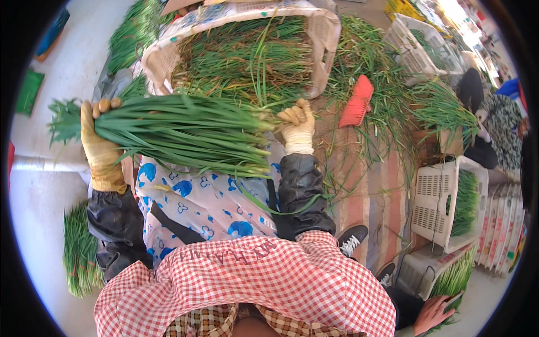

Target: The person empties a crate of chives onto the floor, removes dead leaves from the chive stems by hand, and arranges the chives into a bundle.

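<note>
A large bunch of Chinese chives [189, 130] lies sideways across my lap, leaf tips to the left and pale stem ends to the right. My left hand [101, 143], in a yellowed work glove, is wrapped around its leafy end. At the stem ends, my right hand [297, 126] wears a cream glove, its curled fingers pinching stray stem material at the bunch's edge. Exactly what lies between those fingertips is too small to make out. Beneath the bunch, a plastic apron [202, 193] with blue prints covers my lap. One long loose leaf [273, 208] trails over my right sleeve.
Ahead stands a white plastic crate [324, 54] heaped with chives and browned leaves. Right of it, a red brush head [357, 101] rests among loose trimmings [370, 54]. More crates [429, 206] line the right side. A co-worker's hand [433, 314] shows at lower right. Tied chives [80, 252] lie left.
</note>
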`<state>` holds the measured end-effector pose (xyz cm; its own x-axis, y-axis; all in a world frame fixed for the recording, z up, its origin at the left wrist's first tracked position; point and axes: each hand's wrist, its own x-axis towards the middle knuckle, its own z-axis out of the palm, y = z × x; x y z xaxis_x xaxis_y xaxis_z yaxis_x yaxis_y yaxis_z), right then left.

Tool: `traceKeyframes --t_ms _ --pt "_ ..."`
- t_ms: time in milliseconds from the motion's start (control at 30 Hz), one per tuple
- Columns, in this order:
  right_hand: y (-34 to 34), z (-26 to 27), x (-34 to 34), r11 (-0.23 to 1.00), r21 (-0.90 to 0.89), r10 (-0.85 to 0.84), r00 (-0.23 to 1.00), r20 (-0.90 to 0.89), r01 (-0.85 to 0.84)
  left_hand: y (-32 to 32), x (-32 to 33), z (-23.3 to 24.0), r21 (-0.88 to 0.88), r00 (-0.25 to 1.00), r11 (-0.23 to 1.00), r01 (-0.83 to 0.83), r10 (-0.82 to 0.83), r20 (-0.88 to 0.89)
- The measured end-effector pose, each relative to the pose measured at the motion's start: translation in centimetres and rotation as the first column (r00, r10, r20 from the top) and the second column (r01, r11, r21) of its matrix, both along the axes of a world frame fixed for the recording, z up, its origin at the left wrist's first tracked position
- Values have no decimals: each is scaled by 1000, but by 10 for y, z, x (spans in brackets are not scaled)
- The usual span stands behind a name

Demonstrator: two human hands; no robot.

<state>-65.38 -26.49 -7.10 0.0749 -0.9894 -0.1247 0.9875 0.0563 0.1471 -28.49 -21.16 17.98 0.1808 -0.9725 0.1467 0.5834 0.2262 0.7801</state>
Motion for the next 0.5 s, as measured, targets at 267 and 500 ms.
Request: traceKeyframes --t_ms 267,500 --pt "-24 -66 -112 878 463 128 870 -477 125 75 84 -86 55 964 993 -107 117 -239" --pt "-23 38 -47 711 474 600 97 -794 -519 115 88 -94 -1 936 990 -143 135 -324"
